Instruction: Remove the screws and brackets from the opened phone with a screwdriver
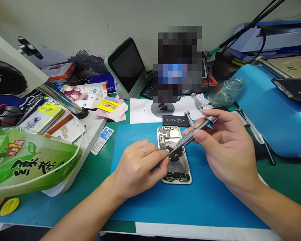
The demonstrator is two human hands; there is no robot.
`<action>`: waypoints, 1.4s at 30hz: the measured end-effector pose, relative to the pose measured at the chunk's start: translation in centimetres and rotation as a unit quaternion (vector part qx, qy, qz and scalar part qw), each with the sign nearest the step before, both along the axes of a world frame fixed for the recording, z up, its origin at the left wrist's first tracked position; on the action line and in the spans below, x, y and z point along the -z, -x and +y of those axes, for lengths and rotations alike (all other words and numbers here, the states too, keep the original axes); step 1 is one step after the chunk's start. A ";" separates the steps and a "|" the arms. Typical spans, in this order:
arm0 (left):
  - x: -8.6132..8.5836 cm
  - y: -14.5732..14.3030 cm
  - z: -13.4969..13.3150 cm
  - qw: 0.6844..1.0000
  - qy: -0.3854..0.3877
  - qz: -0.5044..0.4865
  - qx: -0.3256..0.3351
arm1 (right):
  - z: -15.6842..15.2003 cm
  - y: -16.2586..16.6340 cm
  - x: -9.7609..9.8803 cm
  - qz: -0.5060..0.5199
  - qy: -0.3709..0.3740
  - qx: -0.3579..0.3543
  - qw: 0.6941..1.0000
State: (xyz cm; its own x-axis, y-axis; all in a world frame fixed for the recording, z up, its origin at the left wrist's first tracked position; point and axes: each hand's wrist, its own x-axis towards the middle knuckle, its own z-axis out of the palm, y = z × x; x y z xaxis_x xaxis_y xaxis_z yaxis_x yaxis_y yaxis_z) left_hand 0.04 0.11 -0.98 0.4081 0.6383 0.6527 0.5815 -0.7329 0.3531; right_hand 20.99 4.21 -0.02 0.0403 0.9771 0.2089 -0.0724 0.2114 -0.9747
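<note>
We locate the opened phone [183, 162] on the blue mat [203, 204], between our hands. Our right hand [230, 150] grips a screwdriver [188, 138]; our left hand [141, 164] pinches at its tip, contents indiscernible. Leftward, we read "BATTERY" on a yellow box [38, 120] and "绿茶" on a green bottle [65, 154].

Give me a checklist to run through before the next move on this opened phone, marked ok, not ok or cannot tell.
1. Screwdriver held in the right hand: ok.
2. Opened phone lying on the blue mat: ok.
3. Black battery outside the phone, just beyond its far end: ok.
4. Phone's interior fully in view: not ok; the left hand covers part of its left edge.
5. Screw on the screwdriver's tip: cannot tell; too small.
</note>
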 end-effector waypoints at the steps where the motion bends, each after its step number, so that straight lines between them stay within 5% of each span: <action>1: 0.0 0.0 0.0 1.000 0.001 0.000 -0.001 | 0.0 0.0 0.0 -0.002 0.001 0.001 1.000; 19: 0.1 0.1 0.0 1.000 0.008 -0.015 -0.009 | -0.3 0.2 0.1 -0.025 0.008 -0.036 0.999; 32: -0.2 0.7 -0.1 0.996 0.079 -0.026 -0.033 | -0.5 -0.1 0.1 -0.021 0.010 -0.047 0.999; 42: 0.2 1.0 -0.1 0.970 0.189 0.116 -0.097 | -2.2 -0.6 -0.2 -0.189 -0.080 -0.074 0.976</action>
State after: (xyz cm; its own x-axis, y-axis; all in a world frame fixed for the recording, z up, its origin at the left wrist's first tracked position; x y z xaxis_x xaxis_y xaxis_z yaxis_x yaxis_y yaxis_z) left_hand -0.99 0.01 -1.21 0.3650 0.8937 0.2610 0.7913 -0.4455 0.4189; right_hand 21.58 2.01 0.15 -0.2087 0.9199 0.3321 0.2453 0.3780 -0.8927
